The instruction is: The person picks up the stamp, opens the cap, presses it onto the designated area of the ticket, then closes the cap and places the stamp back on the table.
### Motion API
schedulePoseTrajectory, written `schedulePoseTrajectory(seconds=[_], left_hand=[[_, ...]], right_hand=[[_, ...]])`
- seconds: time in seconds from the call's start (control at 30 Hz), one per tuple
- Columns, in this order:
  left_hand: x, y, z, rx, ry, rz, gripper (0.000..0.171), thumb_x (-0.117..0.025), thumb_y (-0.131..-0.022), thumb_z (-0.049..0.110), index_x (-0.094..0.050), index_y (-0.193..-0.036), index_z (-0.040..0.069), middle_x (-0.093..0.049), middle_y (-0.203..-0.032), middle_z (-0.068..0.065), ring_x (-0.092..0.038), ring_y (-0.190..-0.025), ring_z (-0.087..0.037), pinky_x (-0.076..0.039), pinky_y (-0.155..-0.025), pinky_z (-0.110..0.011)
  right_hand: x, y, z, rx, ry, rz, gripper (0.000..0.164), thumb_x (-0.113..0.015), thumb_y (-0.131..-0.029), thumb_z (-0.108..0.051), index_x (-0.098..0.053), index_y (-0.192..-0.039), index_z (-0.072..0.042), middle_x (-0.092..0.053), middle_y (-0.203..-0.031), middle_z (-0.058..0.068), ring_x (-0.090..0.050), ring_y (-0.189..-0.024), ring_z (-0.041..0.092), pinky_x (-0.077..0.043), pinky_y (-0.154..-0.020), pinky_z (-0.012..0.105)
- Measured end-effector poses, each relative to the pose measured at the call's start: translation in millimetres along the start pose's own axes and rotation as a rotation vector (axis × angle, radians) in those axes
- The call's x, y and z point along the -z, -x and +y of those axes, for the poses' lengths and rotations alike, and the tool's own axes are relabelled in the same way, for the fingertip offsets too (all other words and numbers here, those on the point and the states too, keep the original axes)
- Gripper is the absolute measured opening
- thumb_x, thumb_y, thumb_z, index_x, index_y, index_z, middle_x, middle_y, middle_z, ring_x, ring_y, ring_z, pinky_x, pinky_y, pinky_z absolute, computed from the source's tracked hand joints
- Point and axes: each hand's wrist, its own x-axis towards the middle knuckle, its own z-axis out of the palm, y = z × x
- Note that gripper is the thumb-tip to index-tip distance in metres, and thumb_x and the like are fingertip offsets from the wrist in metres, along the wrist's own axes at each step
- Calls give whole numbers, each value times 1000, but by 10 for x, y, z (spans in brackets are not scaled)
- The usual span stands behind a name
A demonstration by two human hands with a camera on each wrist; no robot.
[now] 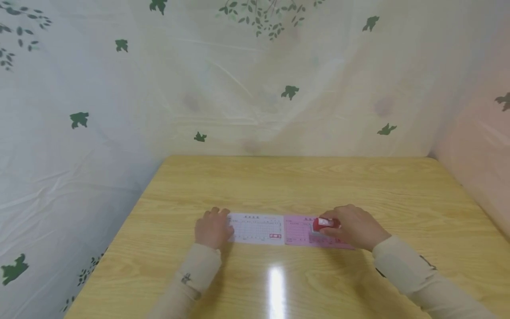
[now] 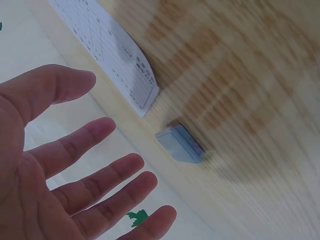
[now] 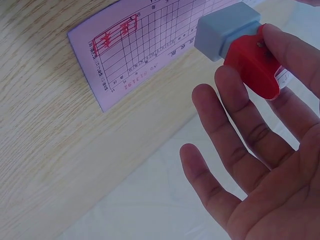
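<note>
My right hand [image 1: 356,224] pinches a self-inking stamp [image 1: 324,223] by its red handle. The stamp's grey-blue base [image 3: 222,30] is over the pink form page [image 1: 296,230], close to the paper in the right wrist view. A red stamped mark [image 3: 114,36] shows at one corner of that page. Beside it lies a white form page [image 1: 255,225], with a red boxed mark [image 1: 275,236] at its lower right. At the white page's left edge is my left hand [image 1: 212,229], its fingers loosely spread and holding nothing.
The wood-grain table [image 1: 275,186] runs back to a pale curtain [image 1: 247,102] with green leaf patterns. In the left wrist view, a small grey-blue block [image 2: 180,144] lies on the table near the form's end and the left fingertips. Curtain also borders both sides.
</note>
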Motion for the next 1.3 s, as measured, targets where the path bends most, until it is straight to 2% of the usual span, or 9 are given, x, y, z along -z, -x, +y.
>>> schedulePoseTrajectory(seconds=[0.2,0.4,0.53,0.7,0.9,1.17,1.3], left_hand=[[3,6,-49,7,-24,1,42,-79,-86,16,-67,-125,4,-66,-121,-20,-65,-106,-37,-57,-86,-54],[30,-3,-101,-7,-66,-24,43,-80,-86,18,-66,-124,4,-67,-116,-19,-65,-102,-36,-58,-82,-53],[33,5,-143,-15,-66,-14,42,-81,-85,17,-67,-123,4,-67,-115,-20,-65,-101,-37,-58,-80,-53],[38,18,-178,11,-41,-14,44,-81,-83,15,-67,-123,4,-66,-116,-20,-64,-103,-38,-57,-83,-54],[39,7,-213,40,-60,-40,43,-79,-85,13,-67,-126,4,-66,-120,-21,-64,-107,-39,-57,-85,-56],[46,21,-257,45,-60,-37,49,-82,-80,10,-65,-127,4,-65,-120,-23,-64,-107,-40,-56,-85,-56],[39,21,-270,49,-68,-49,49,-81,-82,10,-65,-128,4,-65,-119,-22,-64,-106,-39,-56,-85,-55]], right_hand=[[9,-10,8,-1,4,-6,36,-81,-87,-26,-75,-118,-9,-74,-103,3,-62,-85,18,-57,-79,47],[3,-2,14,6,12,-4,32,-81,-87,-25,-76,-116,-12,-73,-100,0,-60,-83,15,-57,-77,44],[7,0,17,1,14,-5,33,-81,-87,-25,-76,-117,-11,-74,-101,1,-61,-83,16,-57,-77,45],[5,5,13,-12,18,-8,34,-80,-88,-27,-75,-118,-11,-73,-101,0,-60,-85,16,-57,-79,45],[6,5,21,2,25,-7,35,-80,-88,-25,-75,-119,-9,-73,-97,-1,-59,-81,15,-56,-75,41],[7,9,19,-19,22,-18,36,-81,-87,-23,-74,-120,-9,-72,-98,-1,-59,-82,15,-56,-76,42],[-3,18,13,-18,18,-13,35,-81,-87,-21,-75,-120,-9,-72,-95,-2,-57,-80,14,-55,-74,39]])
